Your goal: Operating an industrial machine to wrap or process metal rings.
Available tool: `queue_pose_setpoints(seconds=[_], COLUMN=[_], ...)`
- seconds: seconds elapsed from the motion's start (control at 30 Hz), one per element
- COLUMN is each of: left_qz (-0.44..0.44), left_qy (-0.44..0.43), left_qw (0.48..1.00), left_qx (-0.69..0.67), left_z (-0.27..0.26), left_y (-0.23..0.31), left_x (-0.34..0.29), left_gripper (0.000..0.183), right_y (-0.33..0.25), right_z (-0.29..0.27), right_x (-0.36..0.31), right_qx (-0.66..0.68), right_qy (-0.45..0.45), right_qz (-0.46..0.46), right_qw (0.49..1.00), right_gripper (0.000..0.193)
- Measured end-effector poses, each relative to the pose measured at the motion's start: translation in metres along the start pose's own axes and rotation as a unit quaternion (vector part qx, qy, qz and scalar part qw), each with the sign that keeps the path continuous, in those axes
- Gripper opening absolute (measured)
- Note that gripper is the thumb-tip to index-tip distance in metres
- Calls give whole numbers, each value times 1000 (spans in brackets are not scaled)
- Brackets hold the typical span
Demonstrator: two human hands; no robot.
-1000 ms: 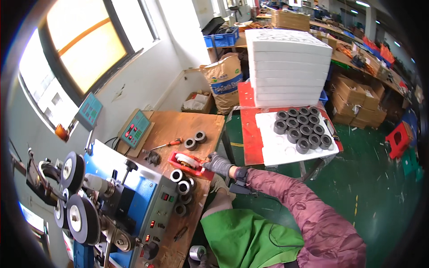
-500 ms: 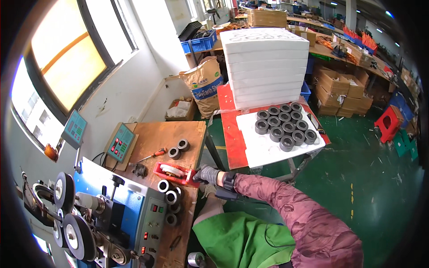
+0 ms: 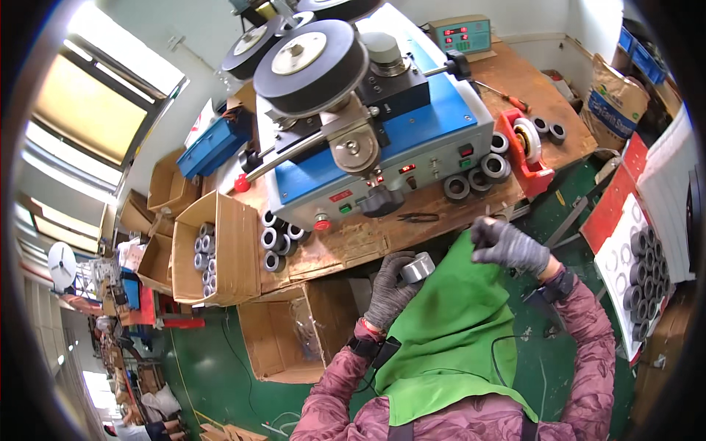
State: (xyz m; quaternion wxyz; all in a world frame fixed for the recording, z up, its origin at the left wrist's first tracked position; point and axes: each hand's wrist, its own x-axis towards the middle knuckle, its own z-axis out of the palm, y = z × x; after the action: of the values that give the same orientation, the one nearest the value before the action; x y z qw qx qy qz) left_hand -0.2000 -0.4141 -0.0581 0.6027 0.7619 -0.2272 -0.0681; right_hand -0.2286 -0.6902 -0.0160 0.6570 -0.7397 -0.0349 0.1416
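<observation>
My left hand (image 3: 391, 292), in a grey knit glove, grips a short silver-grey cylinder (image 3: 418, 269) in front of the bench edge. My right hand (image 3: 509, 245), gloved the same way, is raised over the green apron (image 3: 448, 331) with thumb and fingertips pinched together; what they hold, if anything, is too small to make out. Beyond it on the bench stands a red tape dispenser (image 3: 531, 175) with a white roll (image 3: 526, 141). Several dark rings (image 3: 494, 167) are grouped beside the dispenser.
A blue-topped machine (image 3: 382, 184) with large black wheels (image 3: 312, 67) fills the bench middle. Tweezers (image 3: 418, 217) lie at its front. More rings (image 3: 275, 239) stand at left by a cardboard box (image 3: 234, 246). An open carton (image 3: 283, 334) sits below; a ring-covered white board (image 3: 616, 275) is at right.
The view has swung left toward the machine. My right hand has left the tape dispenser and come back over the apron. My left hand with the cylinder now shows clearly.
</observation>
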Motion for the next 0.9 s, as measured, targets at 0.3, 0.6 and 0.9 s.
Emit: queue_pose_setpoints(seconds=[0.3, 0.6, 0.9], left_qz=[45, -169, -157], left_qy=[-6, 59, 96], left_qw=[994, 950, 870], left_qx=[98, -256, -458], left_z=[-23, -81, -187], left_y=[8, -2, 8], left_x=[-18, -48, -50], left_gripper=[46, 50, 61], right_y=[-47, 34, 86], right_z=[86, 102, 118], right_x=[60, 95, 98], right_qx=[-276, -333, -242], right_qy=[-130, -195, -90], right_qz=[-15, -31, 14], right_qw=[952, 922, 966], right_gripper=[41, 47, 26])
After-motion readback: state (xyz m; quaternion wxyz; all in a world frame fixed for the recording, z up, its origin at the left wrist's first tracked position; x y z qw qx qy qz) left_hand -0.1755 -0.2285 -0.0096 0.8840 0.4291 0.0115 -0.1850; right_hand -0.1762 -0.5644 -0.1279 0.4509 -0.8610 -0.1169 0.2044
